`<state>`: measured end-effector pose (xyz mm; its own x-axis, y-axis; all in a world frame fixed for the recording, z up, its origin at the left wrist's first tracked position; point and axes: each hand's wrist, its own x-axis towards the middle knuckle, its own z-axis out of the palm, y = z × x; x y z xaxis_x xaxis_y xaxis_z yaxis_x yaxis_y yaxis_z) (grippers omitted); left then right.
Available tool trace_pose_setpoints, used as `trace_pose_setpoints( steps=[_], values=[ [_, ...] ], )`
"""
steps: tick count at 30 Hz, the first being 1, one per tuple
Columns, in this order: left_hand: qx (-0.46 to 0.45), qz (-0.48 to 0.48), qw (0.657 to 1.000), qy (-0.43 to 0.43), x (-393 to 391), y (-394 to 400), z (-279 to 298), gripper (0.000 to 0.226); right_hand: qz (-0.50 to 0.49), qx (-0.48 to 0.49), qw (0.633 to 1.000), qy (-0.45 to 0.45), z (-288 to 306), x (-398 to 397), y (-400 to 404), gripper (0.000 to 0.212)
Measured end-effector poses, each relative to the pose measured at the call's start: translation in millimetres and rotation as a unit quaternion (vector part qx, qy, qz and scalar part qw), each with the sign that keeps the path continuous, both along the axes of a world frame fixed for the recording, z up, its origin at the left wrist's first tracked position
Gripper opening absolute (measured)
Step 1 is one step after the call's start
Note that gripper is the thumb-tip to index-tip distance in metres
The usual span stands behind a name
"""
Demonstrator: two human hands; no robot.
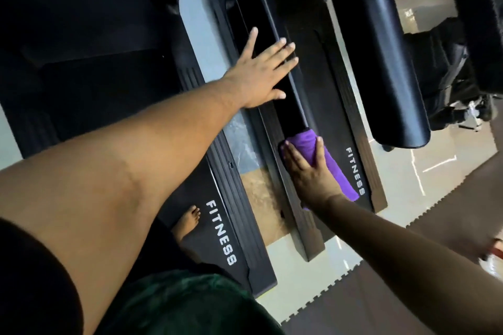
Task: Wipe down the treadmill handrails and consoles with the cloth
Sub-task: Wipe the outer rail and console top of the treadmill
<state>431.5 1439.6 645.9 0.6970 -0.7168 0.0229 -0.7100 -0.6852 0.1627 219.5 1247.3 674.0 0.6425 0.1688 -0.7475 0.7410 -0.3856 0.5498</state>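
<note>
A thin black treadmill handrail (275,32) runs from the top centre down towards the middle. A purple cloth (336,168) is wrapped around its lower end. My right hand (307,171) grips the cloth on the rail, with the fingers on the left side and the thumb over the right. My left hand (261,71) reaches forward higher up with its fingers straight and spread. Its fingertips rest on the handrail. The console is out of view.
Two black treadmill side rails marked FITNESS (221,231) (355,171) lie below the hands. My bare foot (190,223) stands on the left deck. A thick black padded arm (392,62) of the neighbouring machine is at the right. Dark interlocking floor mats (408,266) cover the lower right.
</note>
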Motion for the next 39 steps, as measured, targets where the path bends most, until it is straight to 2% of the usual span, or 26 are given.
trace_pose_setpoints(
  steps=[2, 4, 7, 10, 12, 15, 17, 19, 21, 24, 29, 31, 33, 34, 36, 39],
  values=[
    [-0.010, 0.020, 1.000, 0.010, 11.3, 6.5, -2.9, 0.081, -0.017, -0.001, 1.000, -0.008, -2.6, 14.0, 18.0, 0.103],
    [-0.009, 0.010, 1.000, 0.009, 15.2, 8.2, -7.6, 0.083, -0.070, 0.051, 0.995, -0.058, 1.8, 19.4, 15.1, 0.116],
    [-0.009, -0.001, 1.000, 0.007, 14.6, 5.0, -12.0, 0.087, -0.215, 0.221, 0.939, -0.155, 16.4, -5.7, -13.8, 0.105],
    [-0.016, 0.004, 1.000, 0.014, 16.4, 6.1, -10.8, 0.087, -0.340, 0.301, 0.874, -0.173, 20.9, -24.8, -23.3, 0.112],
    [-0.011, 0.005, 1.000, 0.016, 15.1, 3.7, -8.9, 0.088, -0.355, 0.326, 0.856, -0.189, 14.3, -7.3, -13.2, 0.108],
    [-0.006, 0.008, 1.000, 0.024, 13.6, 0.8, -7.0, 0.088, -0.379, 0.363, 0.824, -0.214, 6.7, 28.2, 1.4, 0.083],
    [-0.005, 0.012, 1.000, 0.028, 12.0, 0.5, -5.9, 0.089, -0.380, 0.373, 0.815, -0.227, 4.8, 25.5, -0.6, 0.081],
    [-0.002, 0.012, 0.999, 0.033, 11.5, 0.3, -4.7, 0.089, -0.368, 0.346, 0.830, -0.236, 6.3, 1.3, -6.1, 0.092],
    [0.001, 0.016, 0.999, 0.033, 10.9, 0.8, -4.5, 0.090, -0.346, 0.300, 0.863, -0.214, 6.8, -24.5, -13.2, 0.110],
    [0.006, 0.009, 1.000, 0.029, 13.2, 1.6, -3.0, 0.087, -0.296, 0.234, 0.908, -0.185, 2.2, -12.9, -12.8, 0.124],
    [0.002, -0.016, 1.000, -0.008, 26.2, 8.5, -7.5, 0.078, -0.151, 0.120, 0.972, -0.134, -4.8, 60.1, 26.8, 0.096],
    [-0.001, -0.019, 1.000, -0.016, 29.9, 9.7, -9.4, 0.079, -0.138, 0.094, 0.978, -0.127, -3.4, 60.2, 26.5, 0.096],
    [0.006, -0.017, 1.000, -0.022, 30.0, 11.0, -9.6, 0.083, -0.175, 0.087, 0.974, -0.115, 2.5, 35.4, 17.4, 0.097],
    [0.009, -0.018, 0.999, -0.024, 30.9, 11.8, -9.8, 0.084, -0.194, 0.081, 0.972, -0.100, 4.8, 16.7, 9.1, 0.092],
    [0.008, -0.009, 1.000, -0.027, 33.7, 16.5, -10.7, 0.086, -0.191, 0.070, 0.976, -0.072, 9.8, -11.5, -3.5, 0.069],
    [0.006, 0.004, 1.000, -0.022, 38.2, 23.3, -10.5, 0.086, -0.157, 0.058, 0.985, -0.041, 8.6, 7.0, 4.8, 0.062]
  ],
)
